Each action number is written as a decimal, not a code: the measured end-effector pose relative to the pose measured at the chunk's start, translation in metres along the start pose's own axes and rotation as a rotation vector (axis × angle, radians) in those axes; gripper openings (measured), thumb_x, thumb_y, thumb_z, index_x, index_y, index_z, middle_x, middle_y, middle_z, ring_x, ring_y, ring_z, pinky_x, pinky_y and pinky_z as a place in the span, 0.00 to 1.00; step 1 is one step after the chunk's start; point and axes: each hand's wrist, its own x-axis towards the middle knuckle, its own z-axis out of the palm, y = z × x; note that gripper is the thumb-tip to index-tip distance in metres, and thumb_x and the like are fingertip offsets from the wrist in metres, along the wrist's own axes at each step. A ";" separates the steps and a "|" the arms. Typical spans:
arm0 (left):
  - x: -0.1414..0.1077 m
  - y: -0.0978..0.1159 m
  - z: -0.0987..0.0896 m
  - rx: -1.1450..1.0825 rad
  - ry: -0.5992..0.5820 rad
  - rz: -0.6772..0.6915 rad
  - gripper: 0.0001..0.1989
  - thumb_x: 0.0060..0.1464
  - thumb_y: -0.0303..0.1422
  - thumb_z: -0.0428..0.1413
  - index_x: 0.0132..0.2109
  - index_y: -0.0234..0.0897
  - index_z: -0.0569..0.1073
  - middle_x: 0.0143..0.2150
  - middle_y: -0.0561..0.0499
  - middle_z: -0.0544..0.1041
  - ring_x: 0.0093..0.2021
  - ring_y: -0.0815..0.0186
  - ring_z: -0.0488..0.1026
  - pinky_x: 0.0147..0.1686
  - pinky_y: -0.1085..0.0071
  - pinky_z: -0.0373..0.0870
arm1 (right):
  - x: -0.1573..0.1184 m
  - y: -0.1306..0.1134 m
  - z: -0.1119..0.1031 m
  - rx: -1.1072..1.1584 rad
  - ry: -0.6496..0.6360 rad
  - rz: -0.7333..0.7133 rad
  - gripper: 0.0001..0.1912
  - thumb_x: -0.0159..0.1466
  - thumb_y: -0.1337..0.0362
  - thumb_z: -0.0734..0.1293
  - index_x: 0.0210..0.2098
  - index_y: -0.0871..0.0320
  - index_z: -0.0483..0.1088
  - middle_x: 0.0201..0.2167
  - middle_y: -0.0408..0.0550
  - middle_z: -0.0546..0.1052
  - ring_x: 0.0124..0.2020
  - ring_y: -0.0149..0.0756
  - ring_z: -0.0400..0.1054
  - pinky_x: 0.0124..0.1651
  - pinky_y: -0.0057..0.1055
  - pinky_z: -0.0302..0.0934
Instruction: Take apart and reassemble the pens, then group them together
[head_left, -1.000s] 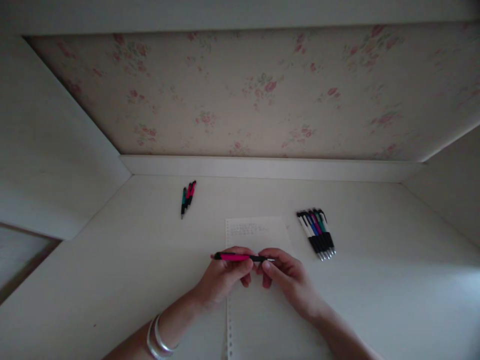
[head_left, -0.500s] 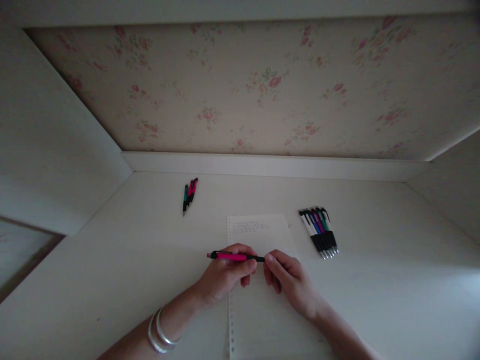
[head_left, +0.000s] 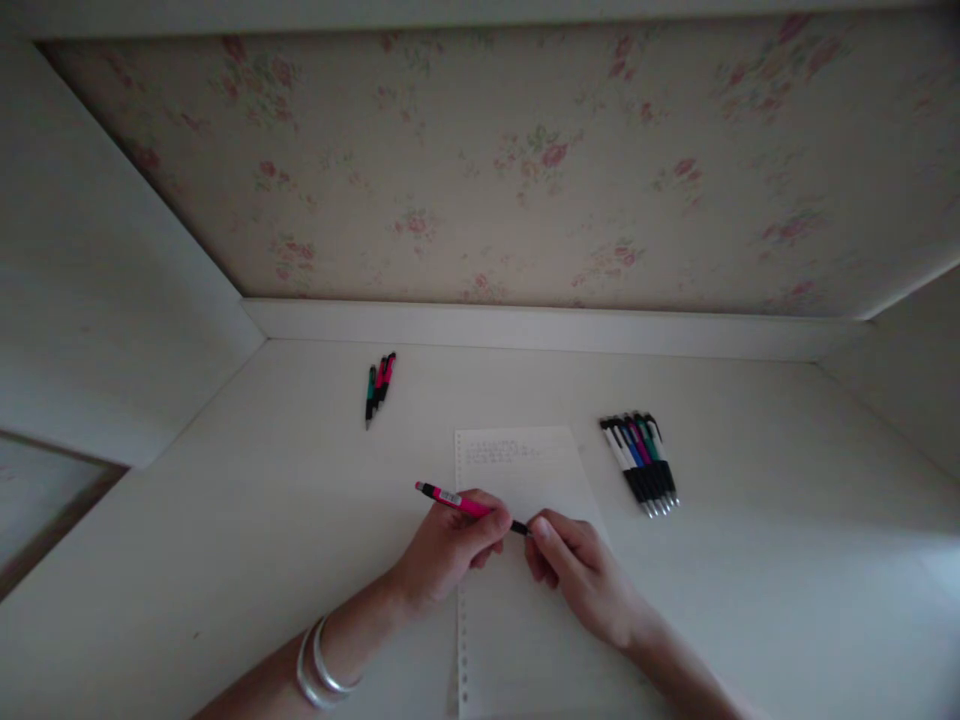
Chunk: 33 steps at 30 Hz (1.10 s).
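A pink and black pen is held above the paper between my two hands. My left hand is closed around its pink barrel, with the button end sticking out to the upper left. The thumb and fingers of my right hand pinch the pen's tip end, hiding the point. Beneath my hands lies a sheet of paper with punched holes down its left edge. Several lines of handwriting run across its top; I cannot read them.
At the back left, a small group of pens, pink and green, lies on the white desk. Several pens in white, blue, purple and green lie side by side on the right. Behind rises a flowered panel.
The pen has rolled and tilted in my hands: its button end is higher, its tip end lower, and a pale label now shows instead of the clip. The view has shifted slightly.
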 end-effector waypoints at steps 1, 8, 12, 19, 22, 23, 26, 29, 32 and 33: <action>0.000 0.000 0.000 -0.009 0.006 -0.004 0.19 0.58 0.47 0.58 0.32 0.34 0.70 0.24 0.55 0.67 0.22 0.73 0.58 0.22 0.75 0.52 | 0.000 0.000 0.000 -0.001 -0.006 0.004 0.29 0.72 0.46 0.52 0.23 0.57 0.64 0.20 0.41 0.65 0.23 0.29 0.60 0.29 0.27 0.54; -0.002 0.004 0.001 0.068 -0.003 -0.029 0.18 0.58 0.48 0.57 0.36 0.34 0.71 0.24 0.56 0.67 0.23 0.72 0.58 0.23 0.74 0.53 | 0.002 -0.001 -0.001 -0.031 0.030 -0.003 0.27 0.72 0.47 0.54 0.23 0.57 0.63 0.19 0.40 0.65 0.23 0.30 0.59 0.28 0.27 0.53; -0.004 0.006 0.002 0.169 0.020 -0.007 0.18 0.60 0.47 0.54 0.32 0.35 0.70 0.23 0.57 0.64 0.24 0.70 0.57 0.24 0.73 0.53 | 0.001 -0.001 -0.001 -0.019 0.006 0.007 0.28 0.72 0.47 0.54 0.23 0.57 0.63 0.19 0.40 0.64 0.23 0.30 0.59 0.28 0.27 0.53; -0.005 0.010 0.004 0.272 0.022 -0.020 0.22 0.61 0.45 0.51 0.23 0.38 0.62 0.20 0.59 0.57 0.23 0.70 0.55 0.25 0.71 0.52 | 0.000 0.001 0.000 -0.066 0.023 -0.034 0.26 0.72 0.50 0.55 0.23 0.57 0.62 0.20 0.40 0.65 0.23 0.30 0.60 0.29 0.27 0.53; -0.005 0.010 0.005 0.286 0.037 -0.062 0.22 0.60 0.44 0.51 0.22 0.38 0.62 0.18 0.59 0.58 0.21 0.70 0.54 0.24 0.71 0.50 | -0.002 0.001 0.000 -0.072 0.036 -0.040 0.25 0.72 0.51 0.55 0.23 0.57 0.62 0.21 0.41 0.66 0.25 0.30 0.61 0.30 0.27 0.54; -0.005 0.010 0.005 0.284 0.043 -0.072 0.22 0.60 0.44 0.51 0.22 0.38 0.62 0.18 0.59 0.58 0.21 0.70 0.54 0.23 0.71 0.50 | -0.002 0.001 0.000 -0.077 0.035 -0.041 0.25 0.73 0.51 0.54 0.24 0.56 0.62 0.21 0.41 0.66 0.25 0.30 0.61 0.31 0.27 0.54; -0.005 0.009 0.006 0.270 0.060 -0.094 0.21 0.59 0.45 0.50 0.22 0.38 0.63 0.18 0.58 0.58 0.21 0.70 0.55 0.22 0.71 0.50 | -0.003 0.001 0.000 -0.090 0.015 -0.044 0.24 0.73 0.51 0.53 0.25 0.56 0.62 0.22 0.41 0.67 0.26 0.31 0.61 0.31 0.27 0.54; -0.004 0.009 0.007 0.256 0.071 -0.101 0.21 0.59 0.45 0.50 0.22 0.39 0.62 0.18 0.58 0.58 0.21 0.70 0.55 0.22 0.71 0.51 | -0.003 0.002 0.001 -0.102 0.002 -0.054 0.24 0.73 0.52 0.53 0.25 0.56 0.62 0.23 0.41 0.67 0.26 0.31 0.61 0.31 0.27 0.54; -0.004 0.008 0.007 0.249 0.085 -0.103 0.21 0.59 0.46 0.50 0.22 0.39 0.62 0.18 0.58 0.58 0.21 0.70 0.55 0.22 0.72 0.51 | -0.003 0.003 0.001 -0.109 0.004 -0.068 0.23 0.73 0.52 0.53 0.25 0.56 0.61 0.22 0.41 0.66 0.26 0.31 0.61 0.31 0.28 0.54; -0.004 0.008 0.007 0.247 0.089 -0.102 0.22 0.59 0.46 0.50 0.22 0.39 0.62 0.18 0.58 0.58 0.21 0.70 0.55 0.22 0.72 0.51 | -0.003 0.002 0.002 -0.110 0.004 -0.071 0.23 0.73 0.52 0.53 0.26 0.56 0.60 0.22 0.41 0.66 0.26 0.31 0.60 0.31 0.28 0.54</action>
